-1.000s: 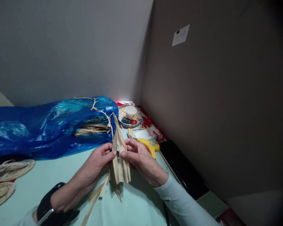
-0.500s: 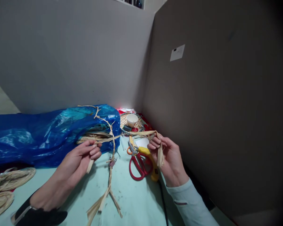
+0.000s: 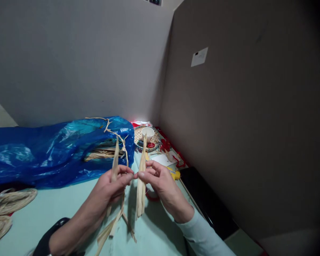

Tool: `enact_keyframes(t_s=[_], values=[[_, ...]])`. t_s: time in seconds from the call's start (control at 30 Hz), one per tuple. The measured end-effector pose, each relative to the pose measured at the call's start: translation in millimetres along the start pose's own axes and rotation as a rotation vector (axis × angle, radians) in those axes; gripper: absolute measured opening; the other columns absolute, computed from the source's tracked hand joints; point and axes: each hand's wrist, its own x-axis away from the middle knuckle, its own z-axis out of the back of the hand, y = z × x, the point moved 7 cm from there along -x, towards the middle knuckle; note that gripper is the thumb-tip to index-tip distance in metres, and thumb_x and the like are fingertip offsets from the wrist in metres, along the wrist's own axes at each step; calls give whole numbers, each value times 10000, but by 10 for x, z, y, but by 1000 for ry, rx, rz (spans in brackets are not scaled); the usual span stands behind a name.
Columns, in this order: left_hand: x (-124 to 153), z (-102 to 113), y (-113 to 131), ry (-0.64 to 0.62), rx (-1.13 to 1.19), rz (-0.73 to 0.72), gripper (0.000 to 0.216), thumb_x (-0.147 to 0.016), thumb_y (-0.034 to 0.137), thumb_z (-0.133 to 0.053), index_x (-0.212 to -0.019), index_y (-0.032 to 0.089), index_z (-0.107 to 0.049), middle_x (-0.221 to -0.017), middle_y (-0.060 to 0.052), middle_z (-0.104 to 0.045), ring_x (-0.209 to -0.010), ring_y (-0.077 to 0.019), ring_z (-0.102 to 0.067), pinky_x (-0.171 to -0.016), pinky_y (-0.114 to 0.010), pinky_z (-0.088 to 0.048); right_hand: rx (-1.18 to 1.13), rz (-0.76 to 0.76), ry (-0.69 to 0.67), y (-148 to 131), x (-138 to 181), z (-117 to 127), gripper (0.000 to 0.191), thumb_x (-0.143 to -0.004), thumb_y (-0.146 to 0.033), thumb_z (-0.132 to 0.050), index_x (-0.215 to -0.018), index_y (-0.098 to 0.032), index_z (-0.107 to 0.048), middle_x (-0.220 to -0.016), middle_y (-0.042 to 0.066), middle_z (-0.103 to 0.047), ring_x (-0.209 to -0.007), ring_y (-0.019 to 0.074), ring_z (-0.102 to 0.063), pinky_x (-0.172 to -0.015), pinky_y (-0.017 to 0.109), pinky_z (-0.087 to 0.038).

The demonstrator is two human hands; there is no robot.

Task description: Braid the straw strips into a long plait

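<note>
- Two dried husk strips are held upright over the table [image 3: 160,234], side by side and apart; the left strip [image 3: 115,156] stands in front of the blue bag, the right strip [image 3: 140,199] in front of the woven tray.
- The left hand [image 3: 110,185] has thumb and fingers closed on the left strip near its middle; the right hand [image 3: 160,183] pinches the right strip between thumb and forefinger; the two hands' fingertips nearly meet between the strips.
- Step in hand, by judgement: one piece parted into two narrow lengths, each now held separately; further handling calls for a firm pinch, since the strips look thin and stiff and would slip easily.
- A braided cord [image 3: 117,135] runs from the bag top down behind the left hand; loose husk ends [image 3: 108,233] lie on the table beneath.
- The blue plastic bag [image 3: 42,153] holds more husk; coiled straw bundles [image 3: 8,199] lie at the far left.
- The woven tray [image 3: 137,138] carries a white cup [image 3: 148,132]; a yellow glue gun [image 3: 175,174] and a red scissor handle [image 3: 150,196] show beside the right hand; a black slab [image 3: 202,192] lies along the wall.
- A paper label [image 3: 199,57] is fixed to the partition; its writing is too small to read; no brand is legible.
</note>
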Motion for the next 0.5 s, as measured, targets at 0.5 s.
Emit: enact_keyframes(t_s=[0.5], values=[[16,-73,-76,-53,-164,-7,378,-669,454,-819,-856,164,-665,-750,-10,-686,-655,-151,-585,-588,-227,-417,120,88,-15,0,-27,18,240,-783,-311,-771,-965,-192,-668,-781,-15,-673,-729,140,-591,-732,263,-438]])
